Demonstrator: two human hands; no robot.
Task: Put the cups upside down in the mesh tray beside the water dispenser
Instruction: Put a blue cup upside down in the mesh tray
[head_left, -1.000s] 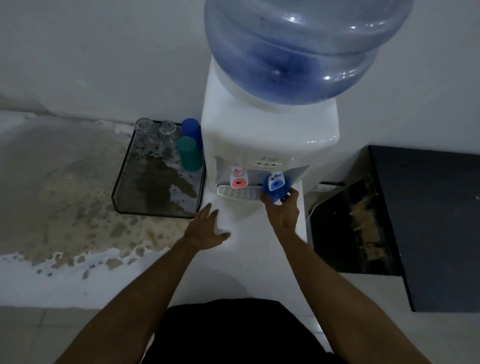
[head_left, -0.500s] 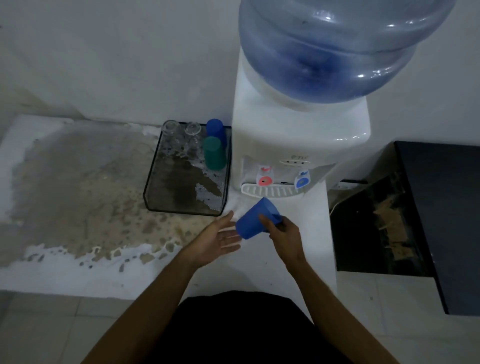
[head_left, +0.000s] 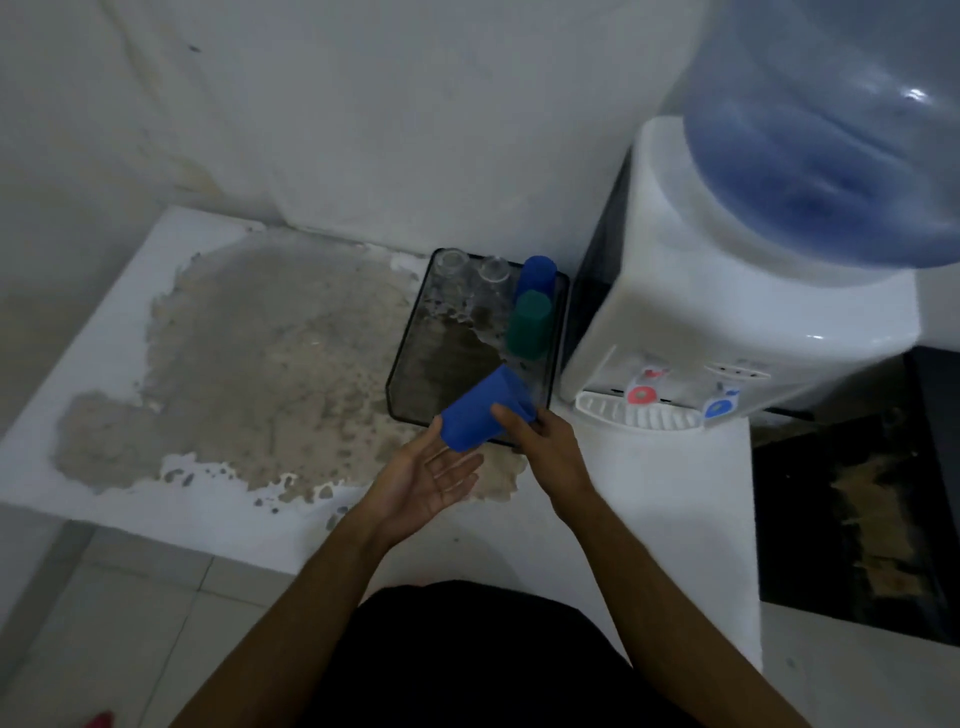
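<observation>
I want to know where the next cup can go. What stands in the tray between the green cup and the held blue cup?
Nothing: in the head view, bare mesh tray floor separates the green cup from the held blue cup.

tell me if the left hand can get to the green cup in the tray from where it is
Probably yes: the left hand is open and empty, and the mesh tray is open-topped, though the tilted blue cup sits between it and the green cup.

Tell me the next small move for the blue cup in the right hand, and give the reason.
Probably finish turning the blue cup mouth down and lower it into the bare front part of the mesh tray. The right hand holds it tilted over the tray's near edge, not yet set down. The left hand is open beneath it. The cups already in the tray stand near its back and right side.
</observation>
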